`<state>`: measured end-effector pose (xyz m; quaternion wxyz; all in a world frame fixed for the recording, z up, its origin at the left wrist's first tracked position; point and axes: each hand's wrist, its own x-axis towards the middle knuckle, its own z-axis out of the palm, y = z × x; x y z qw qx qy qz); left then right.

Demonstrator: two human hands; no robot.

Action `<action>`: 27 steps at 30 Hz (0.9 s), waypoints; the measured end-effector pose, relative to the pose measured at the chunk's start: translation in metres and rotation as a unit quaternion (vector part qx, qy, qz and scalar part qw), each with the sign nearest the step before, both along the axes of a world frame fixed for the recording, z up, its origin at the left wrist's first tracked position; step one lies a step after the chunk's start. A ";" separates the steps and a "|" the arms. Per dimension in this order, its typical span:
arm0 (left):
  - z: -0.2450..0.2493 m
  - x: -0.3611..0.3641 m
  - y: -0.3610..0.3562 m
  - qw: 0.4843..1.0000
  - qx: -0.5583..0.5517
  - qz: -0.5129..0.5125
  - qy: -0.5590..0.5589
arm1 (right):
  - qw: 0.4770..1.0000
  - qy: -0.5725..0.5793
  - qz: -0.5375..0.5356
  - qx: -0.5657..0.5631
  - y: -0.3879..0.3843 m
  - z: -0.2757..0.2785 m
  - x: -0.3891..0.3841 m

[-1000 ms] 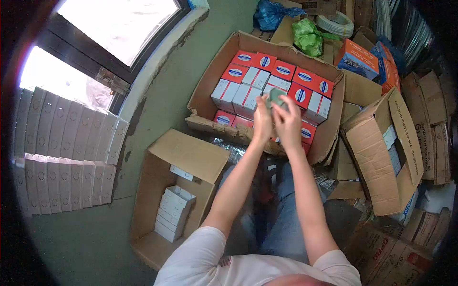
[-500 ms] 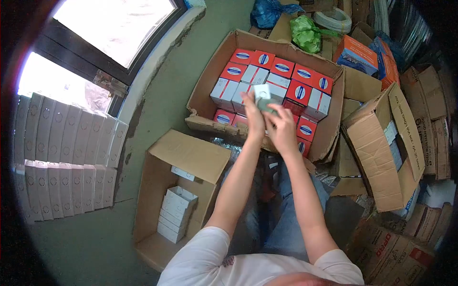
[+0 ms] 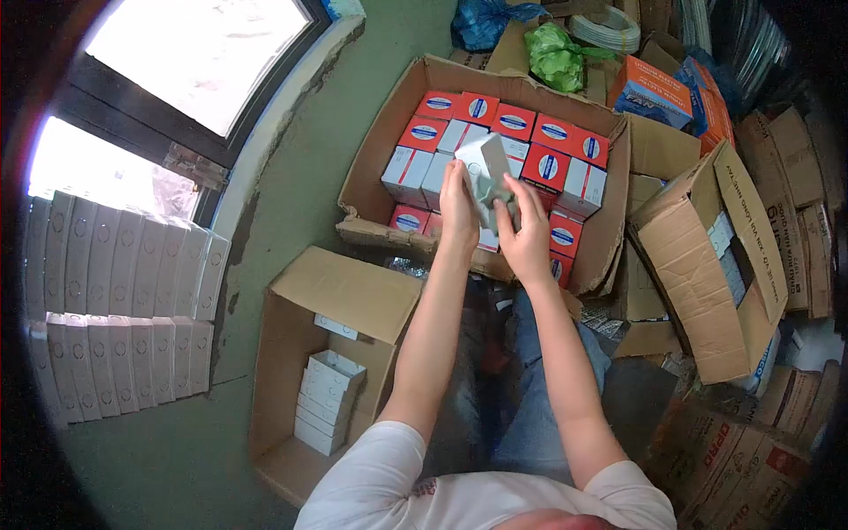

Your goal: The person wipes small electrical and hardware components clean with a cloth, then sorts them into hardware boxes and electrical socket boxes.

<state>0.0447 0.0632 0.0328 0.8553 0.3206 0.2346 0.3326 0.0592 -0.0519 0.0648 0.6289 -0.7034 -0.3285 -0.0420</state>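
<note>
Over the big carton, I hold a white plastic electrical back box [image 3: 481,159] between both hands. Its open, grey-shaded inside is turned partly toward me, and a round knockout mark shows on one wall. My left hand [image 3: 457,208] is closed along its left side. On the lower right side, my right hand [image 3: 523,228] has its fingers bent against the box's edge and inside. Just below the hands, the big carton [image 3: 380,231] holds rows of red-and-white packets [image 3: 546,168] with blue oval labels.
A smaller open carton [image 3: 276,371] at lower left contains a stack of white back boxes [image 3: 327,393]. More white boxes [image 3: 132,256] stand in two rows by the window. To the right lie a tilted open carton [image 3: 685,283], a fan box [image 3: 652,93] and flattened cardboard [image 3: 724,459].
The back box has tilted and turned, so more of its long side and inside shows. My hands have shifted slightly along it, and the camera view has moved a little.
</note>
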 end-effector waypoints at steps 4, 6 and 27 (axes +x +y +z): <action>0.018 0.000 -0.026 0.996 0.030 0.021 0.080 | 0.993 -0.076 -0.062 -0.058 0.000 -0.013 0.023; 0.002 0.003 -0.023 0.978 0.157 -0.001 0.137 | 0.994 -0.084 -0.050 -0.054 0.000 -0.010 0.026; 0.021 -0.006 -0.035 0.992 0.049 0.055 0.107 | 0.989 -0.058 -0.122 -0.054 -0.012 -0.008 0.037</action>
